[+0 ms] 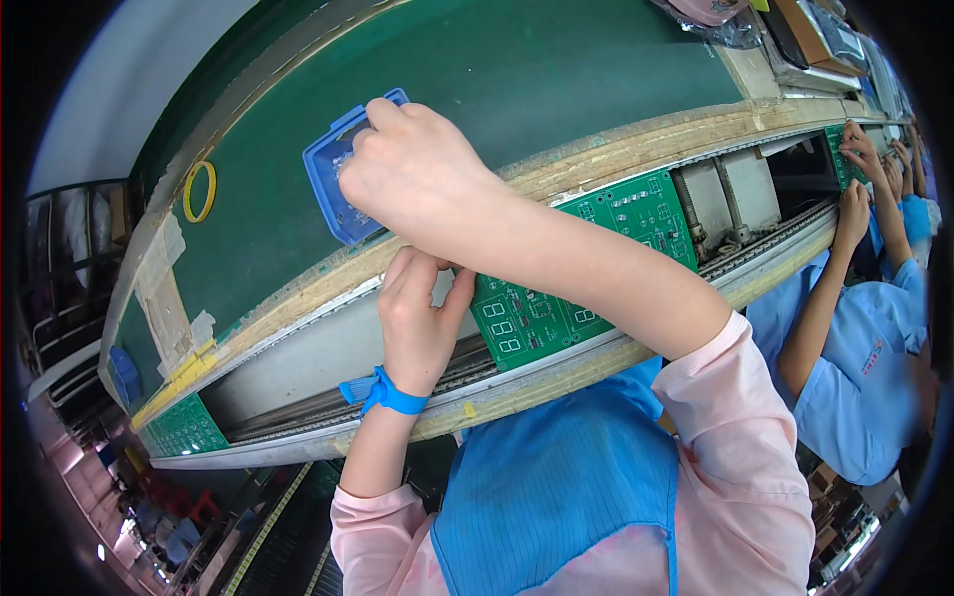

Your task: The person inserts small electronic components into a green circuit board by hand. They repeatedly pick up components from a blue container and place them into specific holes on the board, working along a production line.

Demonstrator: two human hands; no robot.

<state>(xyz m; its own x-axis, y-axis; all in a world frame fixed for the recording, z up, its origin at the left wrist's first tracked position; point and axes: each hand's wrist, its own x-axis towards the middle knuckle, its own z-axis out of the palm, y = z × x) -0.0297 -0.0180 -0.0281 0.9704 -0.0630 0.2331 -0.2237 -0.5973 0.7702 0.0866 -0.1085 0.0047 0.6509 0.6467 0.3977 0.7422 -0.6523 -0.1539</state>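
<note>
My right hand [412, 169] reaches across over a blue plastic bin [320, 184] with small clear parts in it. Its fingers are curled inward, and their tips are hidden behind the hand. Below it, my left hand [409, 313], with a blue wrist strap [396, 395], is at the left edge of a green circuit board [532, 323]. Thumb and fingers come together there in a pinch. What lies between them is partly hidden by my right forearm, which also crosses over the middle of the board.
The board sits on a conveyor rail [467, 409]; another green board [187, 427] lies at its left end. A yellow tape ring [200, 192] rests on the green bench top [556, 74]. At the right, a person in blue [845, 348] works on a further board.
</note>
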